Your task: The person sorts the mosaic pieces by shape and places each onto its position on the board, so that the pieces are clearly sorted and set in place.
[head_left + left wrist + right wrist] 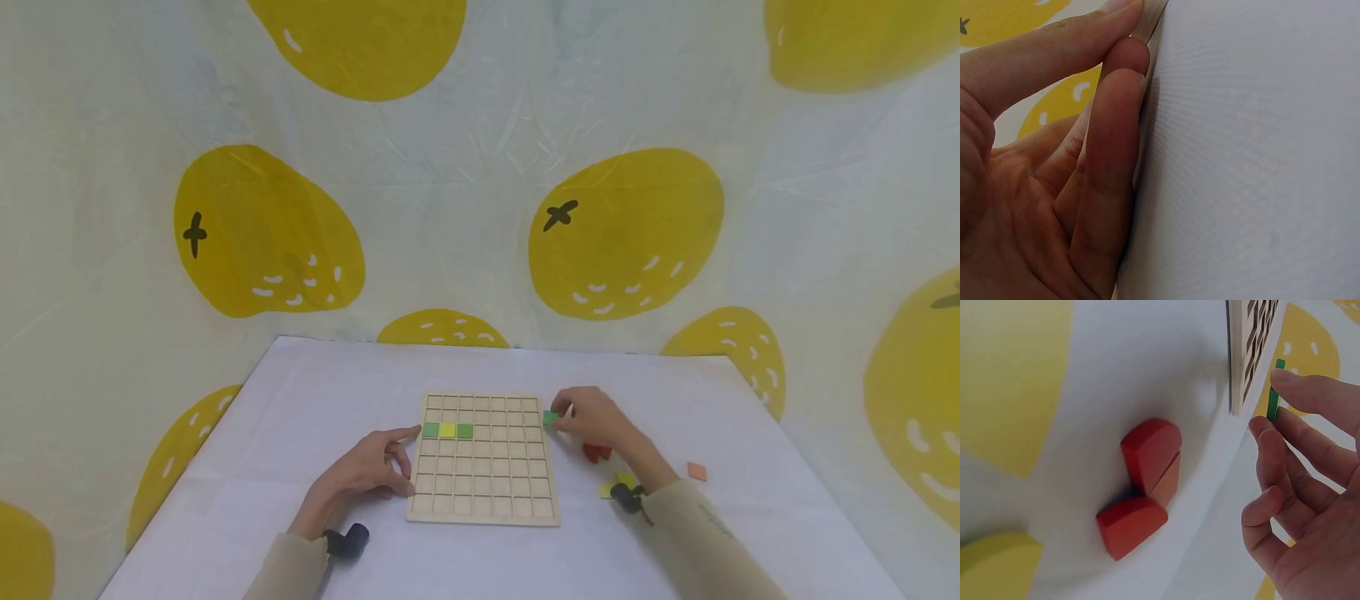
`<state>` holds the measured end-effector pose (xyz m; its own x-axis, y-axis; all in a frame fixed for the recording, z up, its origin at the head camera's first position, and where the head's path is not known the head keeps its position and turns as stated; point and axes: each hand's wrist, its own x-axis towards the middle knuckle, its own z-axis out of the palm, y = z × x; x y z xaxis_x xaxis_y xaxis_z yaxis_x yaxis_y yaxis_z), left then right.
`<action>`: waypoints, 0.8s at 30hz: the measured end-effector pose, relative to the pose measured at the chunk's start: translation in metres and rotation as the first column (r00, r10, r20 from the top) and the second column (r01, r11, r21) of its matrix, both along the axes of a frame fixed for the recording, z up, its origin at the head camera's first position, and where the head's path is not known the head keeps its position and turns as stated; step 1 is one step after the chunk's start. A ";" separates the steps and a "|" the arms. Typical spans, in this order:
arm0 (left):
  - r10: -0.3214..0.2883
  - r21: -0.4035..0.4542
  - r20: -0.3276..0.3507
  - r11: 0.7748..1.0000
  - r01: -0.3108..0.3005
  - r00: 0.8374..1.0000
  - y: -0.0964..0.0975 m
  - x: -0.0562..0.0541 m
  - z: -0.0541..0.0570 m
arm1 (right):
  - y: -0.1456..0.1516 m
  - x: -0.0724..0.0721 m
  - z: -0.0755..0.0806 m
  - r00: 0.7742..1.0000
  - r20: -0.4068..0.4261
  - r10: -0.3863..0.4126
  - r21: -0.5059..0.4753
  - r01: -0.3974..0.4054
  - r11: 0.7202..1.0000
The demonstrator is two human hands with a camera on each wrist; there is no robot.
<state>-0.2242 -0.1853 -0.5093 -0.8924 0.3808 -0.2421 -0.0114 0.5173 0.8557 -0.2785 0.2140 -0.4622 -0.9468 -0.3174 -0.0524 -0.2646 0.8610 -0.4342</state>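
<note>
A wooden grid board (483, 502) lies on the table. Three square tiles fill cells side by side at the left end of one of its far rows: a light green tile (431, 430), a yellow tile (447, 430) and a darker green tile (465, 431). My left hand (367, 463) touches the board's left edge, index finger and thumb spread along it; the other fingers bend inward. Between thumb and fingertips my right hand (596, 415) pinches a green tile (1275, 390), just off the board's right edge.
Below the right hand lie red rounded pieces (1150, 453) with an orange piece (1166, 481) against them. Yellow pieces (606, 491) sit partly hidden by the right wrist camera. An orange square (697, 472) lies farther right. A fruit-print sheet (480, 208) hangs behind the table.
</note>
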 end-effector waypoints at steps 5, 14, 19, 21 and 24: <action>0.006 -0.005 0.004 1.000 -0.006 1.000 0.000 0.001 0.000 | -0.008 0.000 -0.001 0.999 -0.009 0.036 -0.021 -0.036 0.999; 0.004 -0.015 -0.004 1.000 -0.004 1.000 0.000 0.001 0.000 | -0.022 -0.004 -0.004 0.996 -0.035 0.084 -0.020 -0.084 0.996; 0.005 -0.018 -0.008 1.000 -0.005 1.000 0.000 0.000 -0.001 | -0.031 -0.004 -0.004 0.996 -0.012 0.083 -0.032 -0.084 0.996; 0.005 -0.021 -0.009 1.000 -0.005 1.000 0.000 0.000 -0.002 | -0.035 -0.004 -0.004 0.996 -0.007 0.085 -0.035 -0.085 0.996; 0.005 -0.021 -0.011 1.000 -0.005 1.000 0.000 0.000 -0.002 | -0.039 -0.003 -0.003 0.996 0.000 0.085 -0.050 -0.085 0.995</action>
<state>-0.2240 -0.1850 -0.5109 -0.8967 0.3717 -0.2405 -0.0049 0.5349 0.8449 -0.2817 0.1750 -0.4650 -0.9161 -0.3992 -0.0366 -0.3352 0.8129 -0.4763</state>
